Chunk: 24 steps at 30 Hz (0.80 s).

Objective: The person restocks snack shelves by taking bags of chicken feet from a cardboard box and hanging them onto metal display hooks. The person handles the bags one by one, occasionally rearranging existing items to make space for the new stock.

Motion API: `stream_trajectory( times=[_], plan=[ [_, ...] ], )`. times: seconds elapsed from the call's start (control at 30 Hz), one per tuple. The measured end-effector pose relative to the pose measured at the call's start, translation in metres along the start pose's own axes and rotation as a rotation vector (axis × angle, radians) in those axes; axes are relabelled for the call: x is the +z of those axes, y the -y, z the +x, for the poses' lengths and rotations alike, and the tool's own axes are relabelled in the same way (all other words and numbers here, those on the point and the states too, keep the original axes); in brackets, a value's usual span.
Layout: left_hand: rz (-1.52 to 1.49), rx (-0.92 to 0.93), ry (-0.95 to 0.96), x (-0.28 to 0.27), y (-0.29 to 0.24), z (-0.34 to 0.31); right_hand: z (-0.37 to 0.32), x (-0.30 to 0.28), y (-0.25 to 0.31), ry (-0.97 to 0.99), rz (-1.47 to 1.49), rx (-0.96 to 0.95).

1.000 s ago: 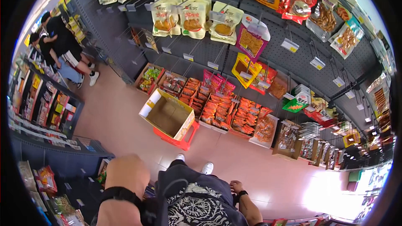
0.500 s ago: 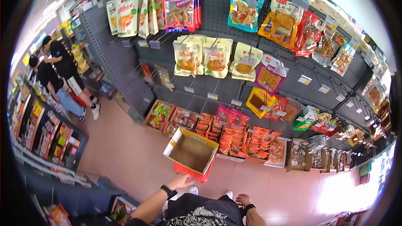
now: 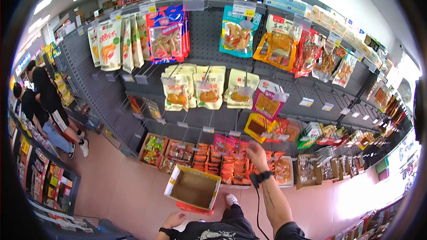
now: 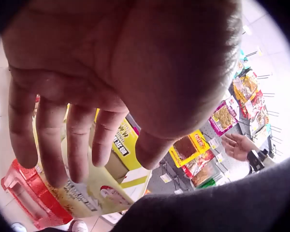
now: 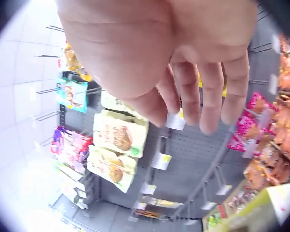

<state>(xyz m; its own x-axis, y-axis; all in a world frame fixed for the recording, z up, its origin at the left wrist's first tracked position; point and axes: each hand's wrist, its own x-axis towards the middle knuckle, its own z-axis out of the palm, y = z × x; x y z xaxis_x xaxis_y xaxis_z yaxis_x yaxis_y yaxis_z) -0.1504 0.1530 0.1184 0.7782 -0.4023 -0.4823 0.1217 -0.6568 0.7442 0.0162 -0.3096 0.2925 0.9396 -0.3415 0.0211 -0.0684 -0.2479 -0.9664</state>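
My right hand (image 3: 259,156) reaches forward with nothing in it, in front of the boxes of orange snack packets (image 3: 231,169) and below a yellow hanging pouch (image 3: 257,126). Its fingers extend loosely in the right wrist view, over cream-coloured pouches (image 5: 120,135) and pink packets (image 5: 251,121). My left hand (image 3: 174,220) is low, just in front of a cardboard box (image 3: 192,187) that stands on a red plastic stool (image 3: 195,208). In the left wrist view its fingers (image 4: 52,140) are straight and slightly spread, overlapping the box's printed side, and hold nothing.
A dark pegboard shelf (image 3: 209,40) carries hanging snack pouches on metal hooks that jut outward. Open cartons of packets line its bottom. A cable (image 3: 258,213) hangs from my right wrist. Two people (image 3: 49,102) stand in the aisle at left, beside another shelf (image 3: 44,173).
The head view has tilted up toward the shelf. My right hand has risen from beside my body to the snack packets. My left hand has drawn back from the box's side.
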Motion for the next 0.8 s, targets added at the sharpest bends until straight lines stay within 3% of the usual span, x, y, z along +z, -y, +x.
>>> stream_trajectory(
  times=[0.07,0.17,0.3,0.43,0.5,0.6,0.8],
  plan=[
    [-0.079,0.017,-0.097,-0.004,-0.027,0.009,0.080,0.008,0.003,-0.178,0.020,-0.188],
    [-0.150,0.010,-0.132,-0.003,-0.060,0.032,0.159,0.013,0.048,-0.294,-0.175,-0.231],
    [-0.306,-0.076,-0.177,0.010,-0.100,0.067,0.225,0.030,0.042,-0.434,-0.201,-0.354],
    [-0.286,-0.104,-0.211,0.031,-0.152,0.102,0.220,0.034,0.048,-0.423,-0.214,-0.307],
    [-0.237,-0.077,-0.238,0.029,-0.198,0.109,0.204,0.030,0.061,-0.408,-0.191,-0.356],
    [-0.266,-0.056,-0.224,0.035,-0.224,0.134,0.188,0.019,0.074,-0.433,-0.063,-0.472],
    [-0.400,-0.018,-0.169,0.023,-0.277,0.175,0.157,-0.017,0.089,-0.178,-0.005,-0.427]
  ],
)
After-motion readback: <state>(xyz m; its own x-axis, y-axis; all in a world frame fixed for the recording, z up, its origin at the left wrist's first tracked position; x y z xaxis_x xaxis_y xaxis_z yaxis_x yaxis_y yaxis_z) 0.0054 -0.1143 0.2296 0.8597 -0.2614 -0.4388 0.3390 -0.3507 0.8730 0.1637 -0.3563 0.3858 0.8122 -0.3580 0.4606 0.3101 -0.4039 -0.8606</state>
